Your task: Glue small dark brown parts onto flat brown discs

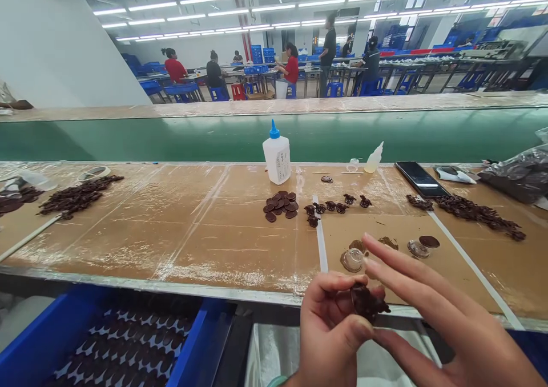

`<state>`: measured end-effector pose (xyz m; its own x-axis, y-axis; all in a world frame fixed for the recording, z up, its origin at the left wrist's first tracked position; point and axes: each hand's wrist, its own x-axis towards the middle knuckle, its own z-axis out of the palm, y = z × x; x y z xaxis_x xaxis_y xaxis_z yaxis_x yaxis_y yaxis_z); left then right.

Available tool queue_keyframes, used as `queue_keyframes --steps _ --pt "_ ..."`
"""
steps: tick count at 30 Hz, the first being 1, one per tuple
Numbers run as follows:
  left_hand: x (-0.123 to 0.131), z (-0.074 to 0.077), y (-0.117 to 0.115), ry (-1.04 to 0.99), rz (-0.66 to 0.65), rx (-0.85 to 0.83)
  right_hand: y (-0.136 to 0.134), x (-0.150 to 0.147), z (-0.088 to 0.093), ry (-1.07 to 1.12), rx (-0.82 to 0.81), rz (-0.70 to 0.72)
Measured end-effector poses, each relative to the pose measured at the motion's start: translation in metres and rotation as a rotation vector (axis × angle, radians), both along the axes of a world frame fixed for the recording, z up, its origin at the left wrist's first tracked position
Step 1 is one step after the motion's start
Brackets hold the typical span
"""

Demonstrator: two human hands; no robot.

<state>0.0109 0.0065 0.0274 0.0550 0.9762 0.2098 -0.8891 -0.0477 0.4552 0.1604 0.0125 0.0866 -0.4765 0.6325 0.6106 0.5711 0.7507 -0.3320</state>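
Close to the table's front edge, my left hand (331, 324) pinches a small dark brown molded piece (368, 302) between thumb and fingers. My right hand (445, 313) is beside it with fingers stretched out and apart; its thumb tip comes close to the piece, and whether it touches I cannot tell. Just beyond the hands sit a clear round cup (352, 259) and another small clear dish (417, 249) with a dark disc (429, 241) against it. Several similar molded pieces (330, 205) lie farther back, right of a pile of flat dark brown discs (280, 204).
A white bottle with blue cap (276, 158) and a small dropper bottle (374, 158) stand at the back. A phone (422, 178) and dark piles (479, 216) lie right, another pile (79, 196) left. A blue crate (192, 341) of dark pieces sits below. People work beyond the green belt (192, 138).
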Motion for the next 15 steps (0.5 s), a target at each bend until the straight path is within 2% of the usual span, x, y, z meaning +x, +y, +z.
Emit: queue_keyframes --steps 3,6,9,13,15 --pt "0.0 0.013 -0.005 0.028 -0.039 -0.145 -0.001 -0.008 -0.002 0.035 0.119 -0.041" --pt "-0.001 0.017 -0.008 0.058 -0.021 -0.177 -0.001 -0.012 -0.002 0.031 0.221 -0.025" --pt "0.002 0.009 -0.007 0.091 -0.018 -0.158 0.0 -0.011 -0.002 0.029 0.253 0.005" --pt "0.008 -0.012 0.0 0.077 0.021 0.029 0.001 -0.007 -0.003 0.062 0.246 0.025" --pt "0.007 -0.018 0.004 0.085 0.033 0.122 0.002 -0.004 -0.003 0.07 0.226 0.04"
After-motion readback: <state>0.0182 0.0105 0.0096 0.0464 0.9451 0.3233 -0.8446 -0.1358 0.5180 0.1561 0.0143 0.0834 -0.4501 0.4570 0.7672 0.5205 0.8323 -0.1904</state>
